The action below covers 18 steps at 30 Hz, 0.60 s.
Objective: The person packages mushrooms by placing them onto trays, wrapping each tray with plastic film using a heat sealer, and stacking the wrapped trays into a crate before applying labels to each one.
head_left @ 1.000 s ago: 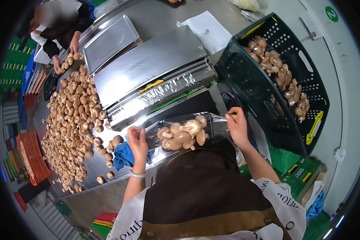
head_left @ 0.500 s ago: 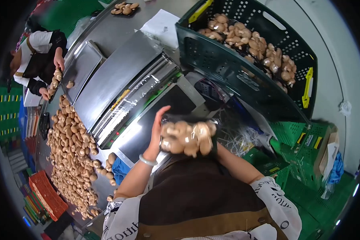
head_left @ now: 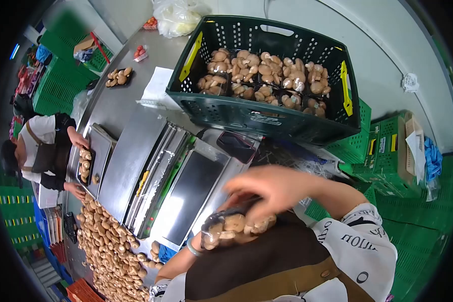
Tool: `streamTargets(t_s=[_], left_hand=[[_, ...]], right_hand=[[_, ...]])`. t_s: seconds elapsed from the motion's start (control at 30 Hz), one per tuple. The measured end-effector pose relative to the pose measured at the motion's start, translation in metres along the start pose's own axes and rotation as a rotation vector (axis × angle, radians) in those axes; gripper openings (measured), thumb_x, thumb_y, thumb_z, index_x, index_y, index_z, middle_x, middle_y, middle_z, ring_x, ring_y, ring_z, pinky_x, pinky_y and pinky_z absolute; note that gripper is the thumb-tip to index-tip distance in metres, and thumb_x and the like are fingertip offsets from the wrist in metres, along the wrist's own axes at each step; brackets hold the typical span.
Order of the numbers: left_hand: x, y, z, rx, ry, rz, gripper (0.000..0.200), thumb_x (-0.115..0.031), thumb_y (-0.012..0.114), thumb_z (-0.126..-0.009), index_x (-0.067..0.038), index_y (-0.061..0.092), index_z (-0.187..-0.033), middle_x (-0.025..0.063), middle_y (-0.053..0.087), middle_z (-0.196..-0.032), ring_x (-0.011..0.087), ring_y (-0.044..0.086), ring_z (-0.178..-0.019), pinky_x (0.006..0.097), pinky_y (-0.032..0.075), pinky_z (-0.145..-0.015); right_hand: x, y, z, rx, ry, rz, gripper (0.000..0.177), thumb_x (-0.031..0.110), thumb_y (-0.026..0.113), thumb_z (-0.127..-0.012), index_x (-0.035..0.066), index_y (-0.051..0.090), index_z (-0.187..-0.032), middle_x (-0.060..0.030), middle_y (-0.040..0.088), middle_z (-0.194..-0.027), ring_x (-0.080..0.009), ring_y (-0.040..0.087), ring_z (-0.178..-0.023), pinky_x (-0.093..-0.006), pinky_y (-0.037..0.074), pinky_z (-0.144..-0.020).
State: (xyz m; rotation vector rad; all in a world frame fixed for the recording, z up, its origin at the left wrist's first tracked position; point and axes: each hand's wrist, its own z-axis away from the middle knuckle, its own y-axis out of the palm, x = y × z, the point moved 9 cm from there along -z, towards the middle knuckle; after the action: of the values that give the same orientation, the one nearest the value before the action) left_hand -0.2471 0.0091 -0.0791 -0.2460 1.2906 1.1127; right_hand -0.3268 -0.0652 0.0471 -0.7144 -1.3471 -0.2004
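A wrapped tray of shiitake mushrooms (head_left: 231, 226) is tilted close to my apron, clear film shining over it. My left hand (head_left: 231, 200), below a pale bracelet, is closed on the tray from the far side and mostly hidden. Over the top edge arches my right hand (head_left: 274, 189), blurred, its fingers curled down onto the same tray. Beyond them is the wrapping machine (head_left: 196, 176), with a dark plate and a film roll. To its left, loose shiitake mushrooms (head_left: 108, 246) are heaped on the steel table.
A dark green crate (head_left: 267, 118) holding several wrapped mushroom trays stands behind the machine. At left, a co-worker (head_left: 40, 146) handles another mushroom tray (head_left: 84, 166). An open tray of mushrooms (head_left: 119, 77) lies on the far table. Green crates (head_left: 387, 156) are stacked at right.
The wrapped tray has turned from facing up to a tilt nearer my apron. My right hand has come over its top. The view has shifted; the co-worker's tray is lower.
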Motion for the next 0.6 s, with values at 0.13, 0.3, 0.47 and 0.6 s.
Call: streamTargets(t_s=[0.13,0.3,0.47,0.6], left_hand=[[0.001,-0.028,-0.009,-0.292,-0.001,-0.036,0.025,-0.012,0.054,-0.094,-0.006,0.049,-0.118,0.0112,0.056,-0.116,0.0188,0.056,-0.102,0.0315,0.048,-0.085],[-0.038,-0.068,-0.048,-0.364,0.034,0.152,0.013,-0.007,0.053,-0.093,-0.006,0.055,-0.106,0.0085,0.062,-0.101,0.0147,0.061,-0.085,0.0280,0.049,-0.076],[-0.062,-0.126,-0.035,-0.673,0.128,0.241,0.005,-0.007,0.053,-0.094,-0.006,0.055,-0.098,0.0051,0.061,-0.090,0.0099,0.056,-0.073,0.0236,0.045,-0.070],[-0.055,-0.127,-0.039,-0.660,0.103,0.319,0.008,-0.009,0.055,-0.094,-0.007,0.054,-0.102,0.0060,0.061,-0.090,0.0113,0.057,-0.073,0.0244,0.046,-0.070]], right_hand=[[-0.013,0.020,-0.026,0.117,0.191,0.105,0.072,0.050,0.073,-0.073,0.003,0.046,-0.121,-0.0195,0.063,-0.092,-0.0369,0.064,-0.084,-0.0431,0.049,-0.073],[-0.082,-0.155,0.006,-0.696,0.090,-0.584,0.029,0.018,0.057,-0.092,0.005,0.052,-0.118,-0.0077,0.061,-0.108,-0.0148,0.062,-0.096,-0.0309,0.053,-0.081],[-0.187,-0.240,0.004,-0.989,0.181,-0.946,0.030,0.024,0.053,-0.097,0.005,0.048,-0.120,-0.0079,0.059,-0.109,-0.0179,0.060,-0.098,-0.0362,0.053,-0.084],[-0.316,-0.210,-0.016,-1.009,0.373,-0.953,0.033,0.025,0.057,-0.095,0.007,0.048,-0.122,-0.0061,0.058,-0.111,-0.0190,0.056,-0.101,-0.0392,0.048,-0.085]])
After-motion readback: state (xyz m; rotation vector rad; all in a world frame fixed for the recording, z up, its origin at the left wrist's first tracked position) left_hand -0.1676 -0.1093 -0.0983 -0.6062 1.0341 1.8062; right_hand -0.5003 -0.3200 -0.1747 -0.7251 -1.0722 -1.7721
